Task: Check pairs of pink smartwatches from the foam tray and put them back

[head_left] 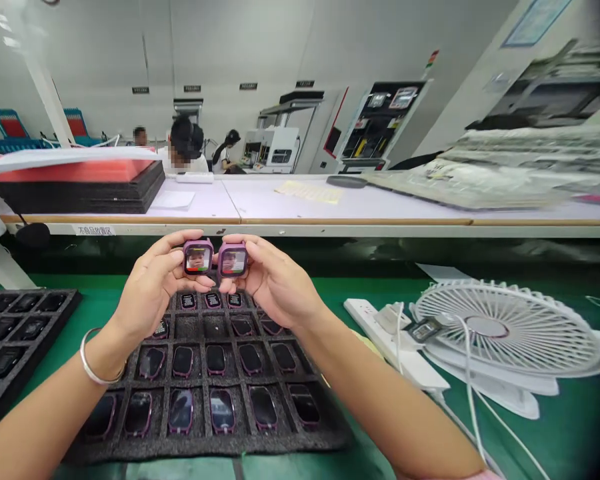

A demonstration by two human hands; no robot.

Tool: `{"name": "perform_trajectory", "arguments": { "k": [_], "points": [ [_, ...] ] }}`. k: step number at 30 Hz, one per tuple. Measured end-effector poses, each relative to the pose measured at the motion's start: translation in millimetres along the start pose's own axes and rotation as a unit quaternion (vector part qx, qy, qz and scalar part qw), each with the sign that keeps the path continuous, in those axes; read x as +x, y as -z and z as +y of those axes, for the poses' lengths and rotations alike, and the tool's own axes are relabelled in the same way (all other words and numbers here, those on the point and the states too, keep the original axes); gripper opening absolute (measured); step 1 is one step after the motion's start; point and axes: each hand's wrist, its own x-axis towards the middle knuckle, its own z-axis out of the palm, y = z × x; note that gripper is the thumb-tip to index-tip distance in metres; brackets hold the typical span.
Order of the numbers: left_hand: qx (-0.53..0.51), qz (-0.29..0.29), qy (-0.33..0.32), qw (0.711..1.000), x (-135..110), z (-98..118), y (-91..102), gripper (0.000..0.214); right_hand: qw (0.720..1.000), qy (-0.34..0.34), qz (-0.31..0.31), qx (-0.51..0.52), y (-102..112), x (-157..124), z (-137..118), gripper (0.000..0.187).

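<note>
My left hand grips a purple smartwatch between thumb and fingers, its lit screen turned towards me. A matching smartwatch is pinched in my right hand, held side by side with the first. Both screens show a picture with a red and green strip along the bottom. Below my hands lies a black foam tray whose compartments hold several purple-framed watches, mostly with dark screens. A few watches in the far row show lit text. Two compartments in the upper middle hold no watch. My forearms cover parts of the tray's sides.
At left is a second foam tray with dark watches. A white fan and a power strip with cables lie at right on the green mat. A shelf ahead carries stacked foam and plastic bags. People sit beyond.
</note>
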Motion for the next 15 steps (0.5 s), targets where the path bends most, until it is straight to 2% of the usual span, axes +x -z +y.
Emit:
{"name": "perform_trajectory", "arguments": {
  "k": [8,11,15],
  "points": [
    [0.05,-0.01,-0.096,0.994,27.7,32.2,-11.7,0.037,0.994,0.084,-0.014,-0.07,-12.8,32.0,-33.1,0.021],
    [0.065,-0.014,-0.126,0.99,38.1,39.6,-13.1,0.036,0.991,0.098,-0.01,-0.088,-16.7,42.3,-41.2,0.019],
    [0.053,-0.009,-0.133,0.99,48.3,45.3,-13.0,0.037,0.991,0.096,0.007,-0.093,-23.5,52.8,-49.0,0.019]
  ]
}}
